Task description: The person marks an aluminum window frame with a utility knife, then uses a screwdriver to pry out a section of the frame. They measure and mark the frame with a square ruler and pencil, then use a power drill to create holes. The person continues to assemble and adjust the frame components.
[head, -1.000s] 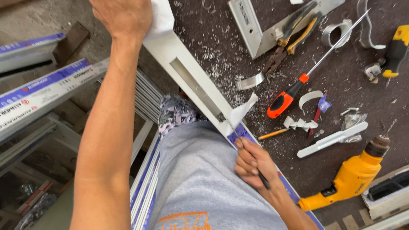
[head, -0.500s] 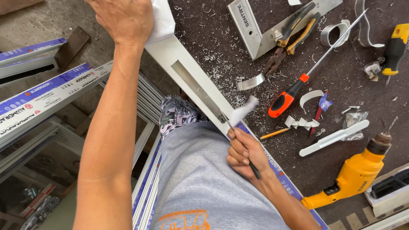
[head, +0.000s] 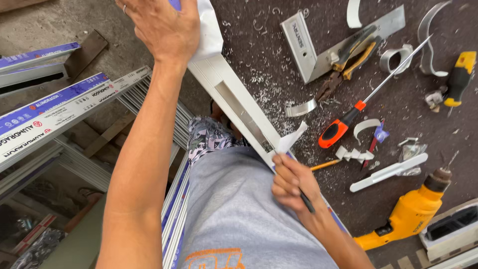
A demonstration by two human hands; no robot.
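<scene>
left hand (head: 162, 30) clamped white profile (head: 234, 102) at bench edge; right hand (head: 291, 182) closed on dark tool (head: 306, 201), possibly a pencil.

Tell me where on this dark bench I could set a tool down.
Barest patch: between the orange-handled screwdriver and the yellow drill, right of the white bar. Another strip lies below the yellow-handled screwdriver. The top around the pliers and metal square is crowded, and shavings litter the middle.

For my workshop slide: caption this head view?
Left hand steadies a white aluminium profile; right hand peels its protective film.
</scene>
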